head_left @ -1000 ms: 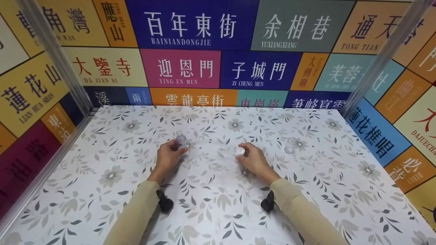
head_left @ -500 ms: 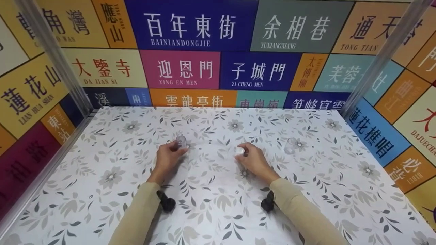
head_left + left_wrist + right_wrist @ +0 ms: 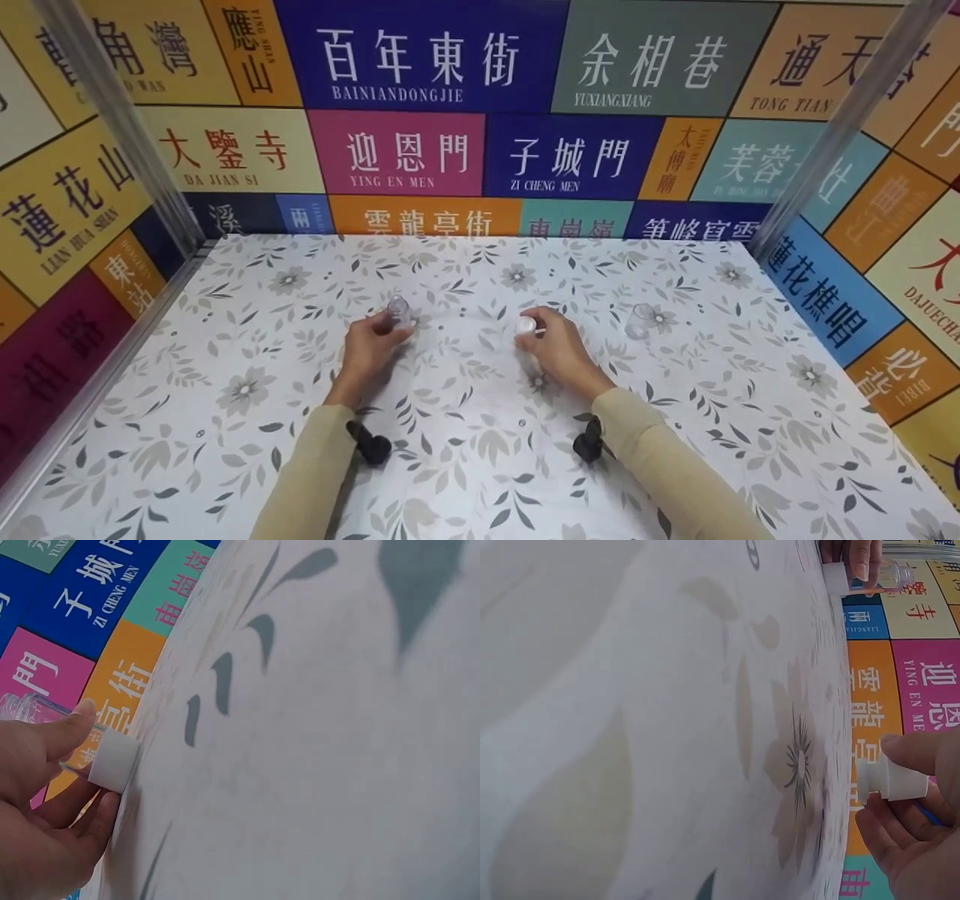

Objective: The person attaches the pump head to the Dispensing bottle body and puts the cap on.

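Slightly shifted since earlier, a white cap [image 3: 526,325] is pinched by the right hand [image 3: 556,346]; a see-through bottle [image 3: 398,306] is gripped upright on the table [image 3: 465,405] by the left hand [image 3: 370,347].

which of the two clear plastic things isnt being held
The clear piece on the cloth, right of the right hand; the left hand grips the white-ended bottle.

White floral tablecloth [image 3: 480,390] across lower frame; colourful lettered wall panels [image 3: 450,120] along top; translucent post [image 3: 124,127] upper left, similar post [image 3: 836,127] upper right.
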`<state>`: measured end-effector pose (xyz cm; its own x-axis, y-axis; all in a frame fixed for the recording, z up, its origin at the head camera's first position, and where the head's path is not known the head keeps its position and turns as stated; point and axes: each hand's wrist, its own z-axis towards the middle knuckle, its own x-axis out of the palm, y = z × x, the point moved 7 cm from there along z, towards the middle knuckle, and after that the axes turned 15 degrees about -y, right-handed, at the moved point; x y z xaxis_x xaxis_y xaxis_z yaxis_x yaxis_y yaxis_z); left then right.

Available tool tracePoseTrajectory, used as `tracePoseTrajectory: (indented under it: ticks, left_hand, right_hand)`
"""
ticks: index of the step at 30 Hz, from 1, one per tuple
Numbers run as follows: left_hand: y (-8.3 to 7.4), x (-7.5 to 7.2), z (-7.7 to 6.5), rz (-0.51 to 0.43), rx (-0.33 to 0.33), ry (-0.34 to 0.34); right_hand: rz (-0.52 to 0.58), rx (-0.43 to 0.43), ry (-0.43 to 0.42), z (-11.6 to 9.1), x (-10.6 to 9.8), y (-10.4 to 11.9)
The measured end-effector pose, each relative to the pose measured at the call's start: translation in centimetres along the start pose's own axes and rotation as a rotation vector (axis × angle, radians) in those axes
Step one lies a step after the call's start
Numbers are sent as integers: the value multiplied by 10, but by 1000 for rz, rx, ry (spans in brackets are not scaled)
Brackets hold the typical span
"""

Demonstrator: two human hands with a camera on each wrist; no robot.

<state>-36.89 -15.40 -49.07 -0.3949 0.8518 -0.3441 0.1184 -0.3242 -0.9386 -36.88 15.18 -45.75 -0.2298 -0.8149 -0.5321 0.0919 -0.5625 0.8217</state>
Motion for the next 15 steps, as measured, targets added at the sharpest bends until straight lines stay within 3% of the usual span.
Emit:
tracePoseTrajectory:
  ticks: [15]
  left_hand:
    - [1,0,-1,-22,-21,-26]
  right_hand:
    - [-46,-47,19,2,-2,18]
